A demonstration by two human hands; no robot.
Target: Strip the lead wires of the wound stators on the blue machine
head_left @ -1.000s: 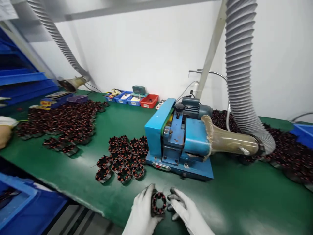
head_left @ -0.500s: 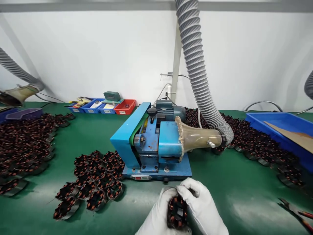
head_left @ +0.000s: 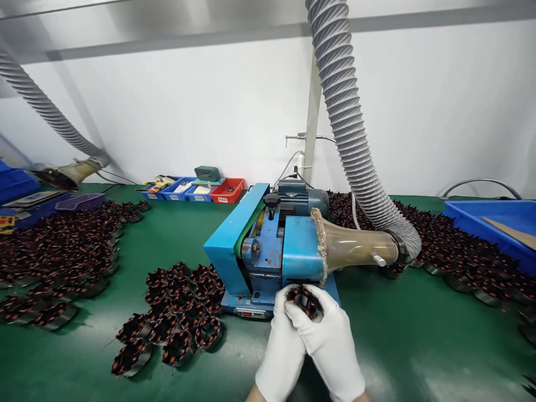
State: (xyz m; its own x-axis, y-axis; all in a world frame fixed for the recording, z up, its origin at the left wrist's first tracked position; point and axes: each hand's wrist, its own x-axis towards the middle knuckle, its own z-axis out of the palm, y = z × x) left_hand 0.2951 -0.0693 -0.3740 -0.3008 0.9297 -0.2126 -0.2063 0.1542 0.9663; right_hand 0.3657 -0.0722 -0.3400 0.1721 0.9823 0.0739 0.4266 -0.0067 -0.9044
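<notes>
Both my hands wear white gloves and hold one motor stator, a dark ring with copper windings inside. My left hand (head_left: 283,338) is closed round the left side of the stator (head_left: 307,301). On the other side my right hand (head_left: 329,335) grips it, its thumb crossing the near rim. The ring's open end tilts up toward me, and its outer wall is largely hidden by the gloves. Directly behind it stands a blue belt grinder (head_left: 302,243) with a green belt (head_left: 239,243); the held stator is close against the grinder's front, and I cannot tell whether they touch.
Several stators (head_left: 178,346) stand left of the grinder. Larger masses of them lie at far left (head_left: 62,251) and right (head_left: 464,257). A grey hose (head_left: 352,123) joins the grinder's funnel (head_left: 360,245). A red bin (head_left: 228,191) and a blue tray (head_left: 494,215) sit farther back.
My hands have moved forward with the stator, from the table's near edge up to the grinder's front. The camera view has shifted, so the scene sits slightly lower and farther right.
</notes>
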